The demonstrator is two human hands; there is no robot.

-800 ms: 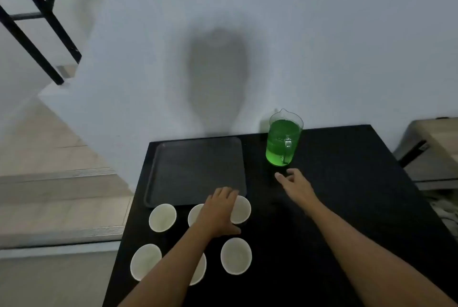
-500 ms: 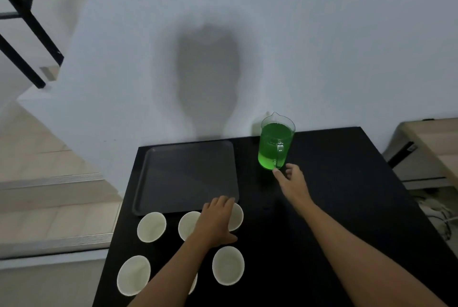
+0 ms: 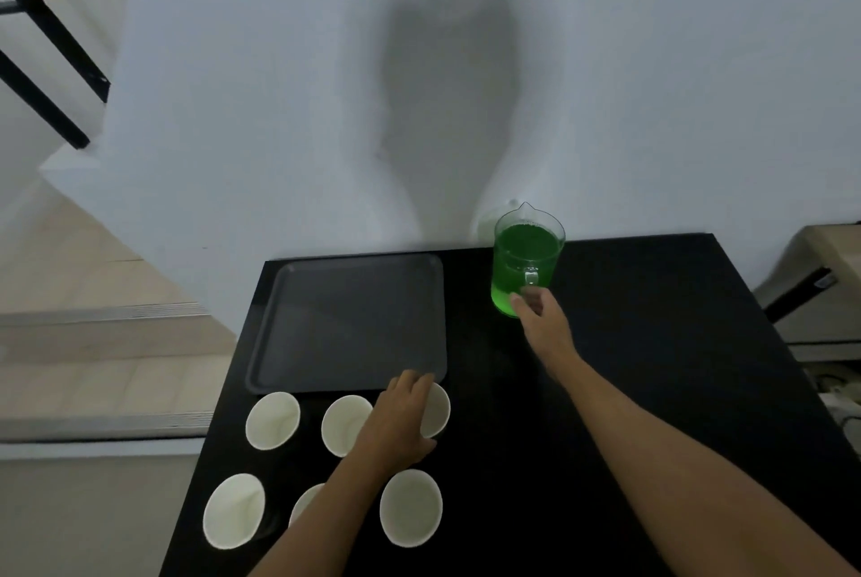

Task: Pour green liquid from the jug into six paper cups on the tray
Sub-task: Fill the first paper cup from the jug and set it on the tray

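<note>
1. Head view, hands: the left hand (image 3: 400, 418) reaches forward from the lower edge and lies palm-down over a white paper cup (image 3: 437, 408). Its fingers are pressed together across the cup's mouth, with the thumb out beside the near rim. I cannot tell whether they grip the cup or only rest on it. The right hand (image 3: 546, 320) stretches further ahead on a straight forearm. Its fingertips (image 3: 516, 300) meet the lower part of the handle of a clear jug of green liquid (image 3: 525, 259). Whether the fingers close round the handle cannot be told.

2. Surroundings: the jug stands upright at the far edge of a black table (image 3: 652, 366), handle toward the person and spout toward the white wall (image 3: 233, 63). Just left of it lies a dark grey rectangular tray (image 3: 349, 320). In front of the tray, on the table itself, stand two rows of cups. The far row holds the covered cup, a middle cup (image 3: 342, 425) and a left cup (image 3: 272, 420). The near row holds a left cup (image 3: 233, 511) and a right cup (image 3: 410, 513). A dark shadow (image 3: 447, 87) falls on the wall. A black rail (image 3: 46, 63) crosses the upper left corner.

3. Hidden or unclear: the left forearm covers most of the near middle cup (image 3: 304, 504), and the left hand hides much of the cup beneath it. A beige object (image 3: 829, 259) is cut off at the right edge.
</note>
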